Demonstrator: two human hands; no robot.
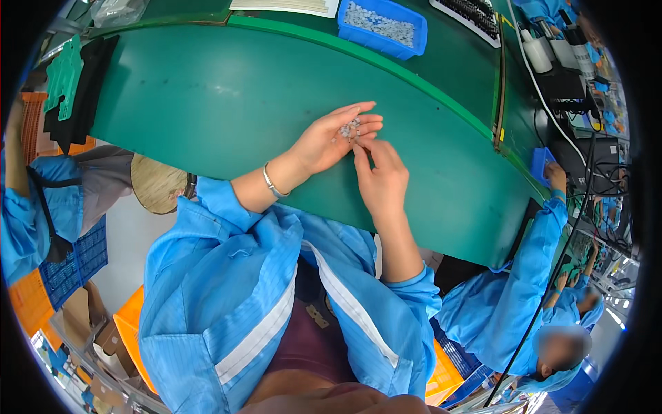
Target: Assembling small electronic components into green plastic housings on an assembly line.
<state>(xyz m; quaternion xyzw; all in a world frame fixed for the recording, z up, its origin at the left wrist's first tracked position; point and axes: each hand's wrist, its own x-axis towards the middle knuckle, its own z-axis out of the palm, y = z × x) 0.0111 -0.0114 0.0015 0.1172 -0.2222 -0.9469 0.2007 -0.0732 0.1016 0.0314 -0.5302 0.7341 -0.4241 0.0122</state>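
Note:
My left hand (pixel 324 145) is palm up above the green mat, cupping a small heap of translucent whitish pieces (pixel 350 128). Its fingers point to the right and are slightly curled. A metal bracelet circles that wrist. Just right of the heap, my right hand (pixel 383 176) has thumb and forefinger pinched together at the edge of the palm. Whatever lies between those fingertips is too small to make out. Beyond a raised green strip sits a blue tray (pixel 422 43) of similar whitish pieces.
The green mat (pixel 207 103) covers the curved worktable. Dark strip-like parts lie in a white tray (pixel 498 41) at the far right. Black panels and a green plate (pixel 63 79) stand at the left edge. Co-workers in blue sit on both sides; one reaches to a small blue bin (pixel 540 165).

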